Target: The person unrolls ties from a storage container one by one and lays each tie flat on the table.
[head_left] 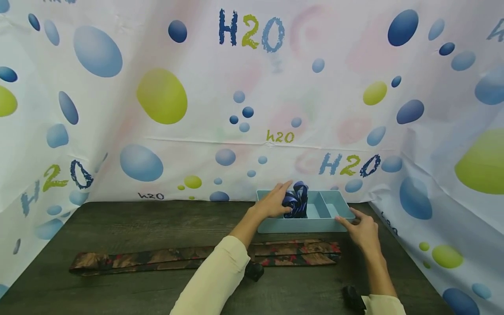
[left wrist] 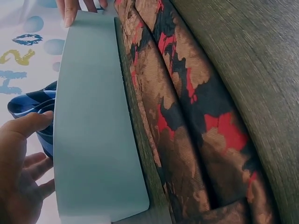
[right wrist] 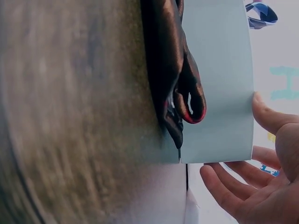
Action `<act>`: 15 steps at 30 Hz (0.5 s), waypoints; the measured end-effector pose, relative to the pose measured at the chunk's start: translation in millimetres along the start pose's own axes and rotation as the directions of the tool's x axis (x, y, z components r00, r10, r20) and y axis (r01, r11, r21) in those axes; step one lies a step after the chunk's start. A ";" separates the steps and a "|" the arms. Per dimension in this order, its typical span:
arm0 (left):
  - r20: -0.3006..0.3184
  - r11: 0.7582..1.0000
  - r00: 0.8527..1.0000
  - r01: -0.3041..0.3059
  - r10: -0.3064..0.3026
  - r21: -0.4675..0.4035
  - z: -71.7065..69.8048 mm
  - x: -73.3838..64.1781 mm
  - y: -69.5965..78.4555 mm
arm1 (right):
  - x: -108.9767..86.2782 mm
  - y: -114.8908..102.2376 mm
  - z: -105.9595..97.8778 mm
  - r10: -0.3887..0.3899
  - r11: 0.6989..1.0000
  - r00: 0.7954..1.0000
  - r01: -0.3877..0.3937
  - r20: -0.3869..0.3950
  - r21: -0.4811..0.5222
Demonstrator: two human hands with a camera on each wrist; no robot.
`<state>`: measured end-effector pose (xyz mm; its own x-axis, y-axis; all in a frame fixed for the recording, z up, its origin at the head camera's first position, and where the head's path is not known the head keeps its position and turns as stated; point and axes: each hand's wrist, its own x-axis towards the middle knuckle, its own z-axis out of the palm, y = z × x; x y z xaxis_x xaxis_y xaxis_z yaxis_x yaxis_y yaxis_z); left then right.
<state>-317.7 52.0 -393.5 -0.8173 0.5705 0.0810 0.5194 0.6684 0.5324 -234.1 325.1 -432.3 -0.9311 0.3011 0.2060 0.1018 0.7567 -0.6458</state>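
A pale blue divided box (head_left: 299, 225) stands at the back of the table. A rolled dark blue patterned necktie (head_left: 296, 202) sits in its left part, with a loop rising above the rim. My left hand (head_left: 272, 202) reaches over the box and grips this necktie; in the left wrist view the thumb (left wrist: 35, 122) lies against the roll. At the box's right end, my right hand (head_left: 361, 227) holds the corner, thumb (right wrist: 268, 113) at the front rim and fingers around the end. A brown, black and red patterned necktie (head_left: 157, 259) lies lengthwise in front of the box.
The dark wood-grain table (head_left: 130, 297) ends at a white sheet (head_left: 220, 78) with printed dots and lettering, which hangs behind and along both sides. Two more box compartments (head_left: 332, 202) show to the right of the blue roll. Dark wrist cameras (head_left: 254, 271) sit at both forearms.
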 end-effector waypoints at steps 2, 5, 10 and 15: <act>0.002 1.000 1.000 -0.006 0.006 -0.004 0.4 1.4 0.3 | 0.2 0.3 0.2 -0.004 1.000 1.000 0.004 -0.003 0.002; -0.006 1.000 1.000 -0.024 0.024 -0.005 0.6 2.9 1.7 | 0.4 0.5 0.0 -0.007 1.000 1.000 0.007 -0.005 0.006; -0.025 0.998 0.998 -0.058 0.058 0.013 1.7 4.7 3.1 | 0.4 1.1 -0.4 -0.002 1.000 1.000 0.002 -0.001 0.009; -0.028 0.993 0.994 -0.106 0.108 0.060 3.1 4.1 2.5 | 1.4 2.1 0.0 0.003 1.000 1.000 -0.003 0.004 0.012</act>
<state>-319.0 57.5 -394.5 -0.7634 0.6254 0.1615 0.6168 0.6316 0.4697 -235.1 327.1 -433.4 -0.9321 0.3012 0.2011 0.1005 0.7486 -0.6554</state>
